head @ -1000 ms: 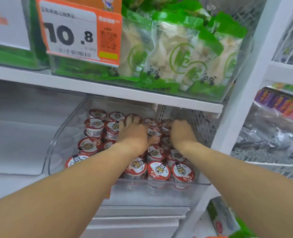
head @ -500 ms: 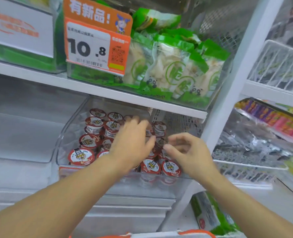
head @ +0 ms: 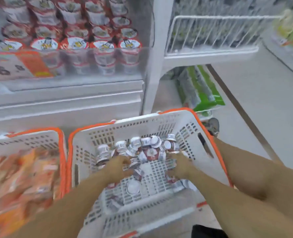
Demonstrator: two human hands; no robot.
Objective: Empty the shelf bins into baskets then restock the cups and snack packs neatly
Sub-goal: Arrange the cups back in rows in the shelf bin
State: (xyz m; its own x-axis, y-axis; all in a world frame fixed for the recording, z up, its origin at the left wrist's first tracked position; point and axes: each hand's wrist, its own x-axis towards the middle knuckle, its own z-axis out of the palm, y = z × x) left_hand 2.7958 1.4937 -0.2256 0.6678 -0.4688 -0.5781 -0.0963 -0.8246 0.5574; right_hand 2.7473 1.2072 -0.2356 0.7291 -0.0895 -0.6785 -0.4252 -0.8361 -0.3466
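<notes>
Reaching into the basket [head: 190, 117], left hand [head: 119, 166] and right hand [head: 178, 166] curl fingers onto loose cups [head: 149, 148].

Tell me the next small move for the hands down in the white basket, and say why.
Probably curl each hand around a cup and lift it toward the shelf bin. The left hand and right hand are both down among the loose cups scattered in the white basket, while the bin's front rows look filled. Blur hides whether either hand grips one yet.
</notes>
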